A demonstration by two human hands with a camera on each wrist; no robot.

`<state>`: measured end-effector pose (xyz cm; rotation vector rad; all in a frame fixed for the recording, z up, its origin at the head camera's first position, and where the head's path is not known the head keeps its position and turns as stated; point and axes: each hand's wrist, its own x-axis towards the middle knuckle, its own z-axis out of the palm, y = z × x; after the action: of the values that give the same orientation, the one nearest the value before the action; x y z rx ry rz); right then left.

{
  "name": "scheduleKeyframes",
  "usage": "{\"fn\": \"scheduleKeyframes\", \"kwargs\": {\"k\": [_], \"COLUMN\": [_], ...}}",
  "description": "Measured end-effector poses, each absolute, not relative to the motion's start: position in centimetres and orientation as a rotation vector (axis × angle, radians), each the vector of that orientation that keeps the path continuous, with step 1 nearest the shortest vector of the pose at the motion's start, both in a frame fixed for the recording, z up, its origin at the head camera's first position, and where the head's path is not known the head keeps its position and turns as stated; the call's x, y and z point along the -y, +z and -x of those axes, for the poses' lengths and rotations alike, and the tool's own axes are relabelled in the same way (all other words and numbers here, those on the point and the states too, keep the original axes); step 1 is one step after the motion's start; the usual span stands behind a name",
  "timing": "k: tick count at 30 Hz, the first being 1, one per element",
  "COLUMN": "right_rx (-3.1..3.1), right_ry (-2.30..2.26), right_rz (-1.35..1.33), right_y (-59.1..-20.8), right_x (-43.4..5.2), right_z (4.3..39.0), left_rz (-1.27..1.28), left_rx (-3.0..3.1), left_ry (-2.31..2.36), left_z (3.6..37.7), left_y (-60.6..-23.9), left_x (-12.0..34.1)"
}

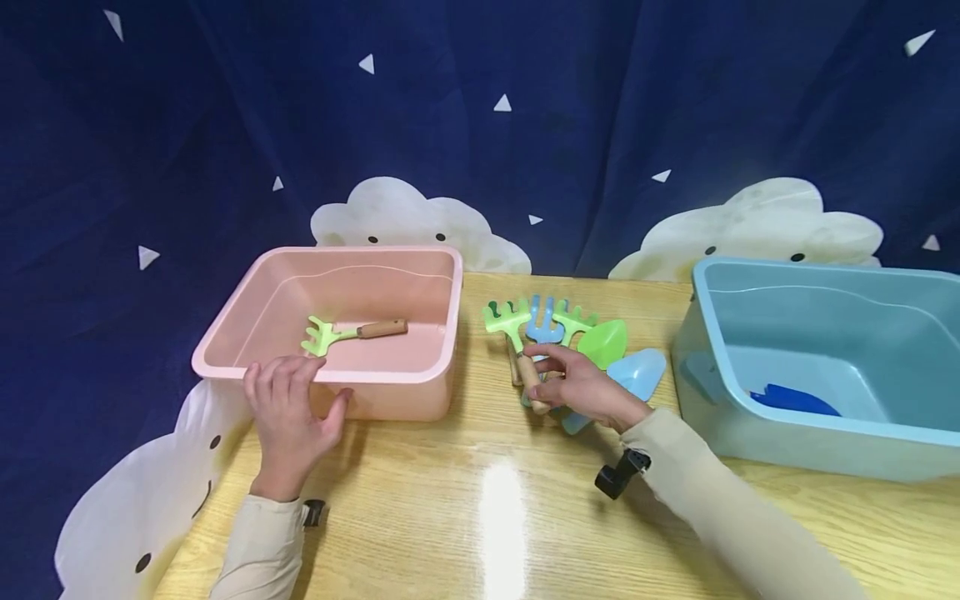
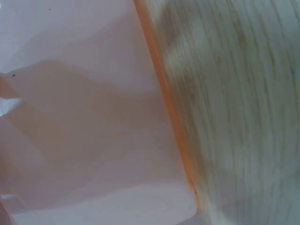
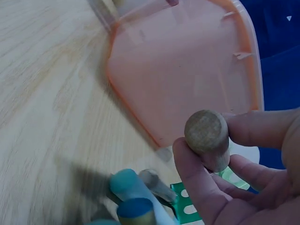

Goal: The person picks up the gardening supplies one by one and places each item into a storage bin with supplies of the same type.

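My right hand [image 1: 581,385] pinches the wooden handle of a light green hand rake [image 1: 507,318], thumb on one side and fingers on the other. In the right wrist view, the round end of that rake's handle [image 3: 206,132] faces the camera. Beneath and behind it lie a blue fork [image 1: 545,325], another green rake [image 1: 573,318], a green shovel [image 1: 604,342] and a light blue shovel [image 1: 640,372]. My left hand [image 1: 292,408] grips the near rim of a pink bin [image 1: 420,392], fingers over the edge and thumb outside. Inside the bin lies a small green rake [image 1: 322,336].
A blue bin [image 1: 787,450] stands at the right, with a dark blue tool part [image 1: 797,400] inside. The wooden table [image 1: 420,500] ends at a dark blue curtain [image 1: 450,108] with white clouds. Several tool handles [image 3: 140,187] lie close below my right hand.
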<state>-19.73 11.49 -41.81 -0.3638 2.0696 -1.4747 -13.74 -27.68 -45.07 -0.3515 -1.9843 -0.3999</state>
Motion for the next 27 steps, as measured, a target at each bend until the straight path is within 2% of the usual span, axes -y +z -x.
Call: {"fn": "scheduleKeyframes", "kwargs": {"k": [21, 27], "right_rx": [-2.244, -2.324], "right_ry": [-1.446, -1.352], "right_rz": [0.386, 0.473], "right_y": [-34.9, -32.9], "right_x": [-14.0, -14.3], "right_z": [17.1, 16.1], "left_rz": [0.364, 0.365], "left_rx": [1.984, 1.976], "left_ry": [-0.422, -0.412], "left_z": [13.7, 13.8], "left_y": [-44.9, -44.9], "left_x": [27.7, 27.7]}}
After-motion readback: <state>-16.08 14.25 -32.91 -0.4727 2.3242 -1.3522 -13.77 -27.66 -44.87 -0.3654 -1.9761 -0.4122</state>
